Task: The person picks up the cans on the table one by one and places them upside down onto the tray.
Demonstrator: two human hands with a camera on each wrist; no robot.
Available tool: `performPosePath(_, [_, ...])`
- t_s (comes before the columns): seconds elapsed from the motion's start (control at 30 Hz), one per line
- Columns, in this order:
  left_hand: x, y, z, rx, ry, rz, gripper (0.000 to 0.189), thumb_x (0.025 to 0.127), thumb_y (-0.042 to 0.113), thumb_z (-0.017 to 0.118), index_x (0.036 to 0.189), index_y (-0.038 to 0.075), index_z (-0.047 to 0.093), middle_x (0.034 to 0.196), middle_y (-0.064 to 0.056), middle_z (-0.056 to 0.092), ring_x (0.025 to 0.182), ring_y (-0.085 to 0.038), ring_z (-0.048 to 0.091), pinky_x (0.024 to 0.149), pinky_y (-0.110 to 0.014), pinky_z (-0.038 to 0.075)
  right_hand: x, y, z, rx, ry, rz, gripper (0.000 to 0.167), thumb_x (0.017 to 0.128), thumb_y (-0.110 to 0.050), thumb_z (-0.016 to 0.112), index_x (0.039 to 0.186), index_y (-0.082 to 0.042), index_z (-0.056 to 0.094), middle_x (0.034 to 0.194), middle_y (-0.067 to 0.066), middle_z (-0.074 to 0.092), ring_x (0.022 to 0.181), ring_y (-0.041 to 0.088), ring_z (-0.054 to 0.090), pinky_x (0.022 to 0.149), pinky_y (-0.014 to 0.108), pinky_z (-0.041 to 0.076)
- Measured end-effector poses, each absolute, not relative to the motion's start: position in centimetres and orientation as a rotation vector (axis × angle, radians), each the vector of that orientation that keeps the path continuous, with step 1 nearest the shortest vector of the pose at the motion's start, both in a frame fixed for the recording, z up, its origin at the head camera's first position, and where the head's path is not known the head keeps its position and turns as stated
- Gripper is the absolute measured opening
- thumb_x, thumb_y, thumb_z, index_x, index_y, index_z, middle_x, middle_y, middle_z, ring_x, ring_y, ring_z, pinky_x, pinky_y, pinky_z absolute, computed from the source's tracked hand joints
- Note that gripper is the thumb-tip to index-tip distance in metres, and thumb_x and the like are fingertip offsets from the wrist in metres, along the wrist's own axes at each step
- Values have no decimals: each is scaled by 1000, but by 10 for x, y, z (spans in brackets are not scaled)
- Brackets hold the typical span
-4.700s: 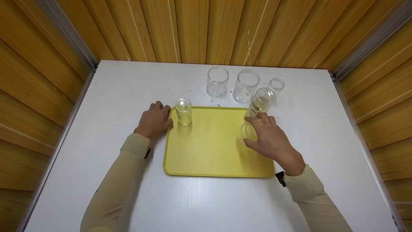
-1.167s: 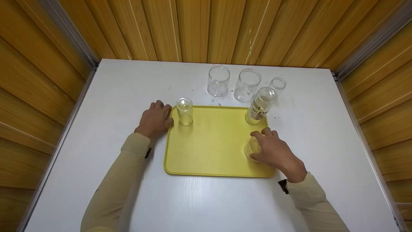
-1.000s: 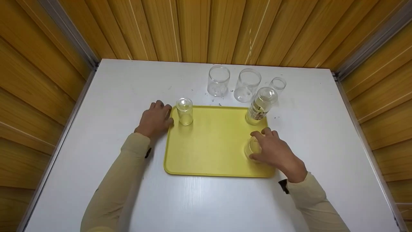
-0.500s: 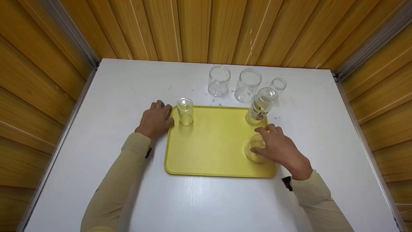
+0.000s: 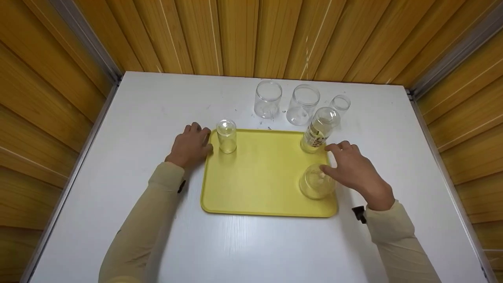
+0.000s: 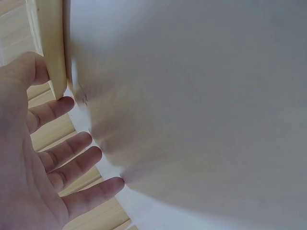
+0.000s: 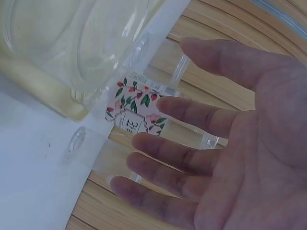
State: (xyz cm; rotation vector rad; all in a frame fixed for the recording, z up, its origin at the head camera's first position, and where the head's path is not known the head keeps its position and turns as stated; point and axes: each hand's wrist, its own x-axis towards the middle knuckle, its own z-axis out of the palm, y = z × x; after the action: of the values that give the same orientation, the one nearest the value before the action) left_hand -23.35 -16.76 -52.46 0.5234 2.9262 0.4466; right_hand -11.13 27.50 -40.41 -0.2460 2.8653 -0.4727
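A yellow tray [image 5: 259, 177] lies on the white table. My left hand [image 5: 189, 145] rests at its far left corner, thumb against the rim, the other fingers spread loosely on the table. My right hand [image 5: 351, 169] hovers by the tray's right edge with fingers apart and nothing between them. Its thumb overlaps the side of a wide clear jar [image 5: 312, 188] standing on the tray's right side. Just beyond the fingers is a tall clear jar with a flowered label [image 7: 136, 103], at the far right corner. A narrow clear jar [image 5: 226, 137] stands in the far left corner.
Behind the tray stand two wide clear jars, one left [image 5: 268, 100] and one right [image 5: 302, 106], plus a small clear jar [image 5: 340, 104]. Small specks lie near them. Wood-patterned panels [image 5: 235, 39] enclose the table [image 5: 255, 247] at the back and sides.
My right hand carried the wide jar toward the near right of the tray, then let go and drew back to the right. My left hand stays at the corner.
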Motion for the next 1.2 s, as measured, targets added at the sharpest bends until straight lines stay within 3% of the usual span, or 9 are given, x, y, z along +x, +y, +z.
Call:
performPosePath(0.47, [-232, -166, -523, 515, 2929, 434, 52, 101, 31, 57, 146, 6, 58, 135, -23, 51, 122, -41, 49, 90, -59, 52, -138, 296, -400, -123, 2809, -451, 56, 99, -26, 69, 143, 7, 54, 137, 39, 48, 125, 54, 46, 86, 67, 50])
performPosePath(1.2, [-233, -167, -526, 554, 2964, 424, 51, 99, 31, 57, 143, 5, 59, 133, -24, 52, 120, -42, 51, 87, -59, 53, -174, 319, -404, -47, 2983, -469, 58, 102, -25, 64, 144, 11, 49, 136, 42, 45, 126, 60, 45, 83, 70, 48])
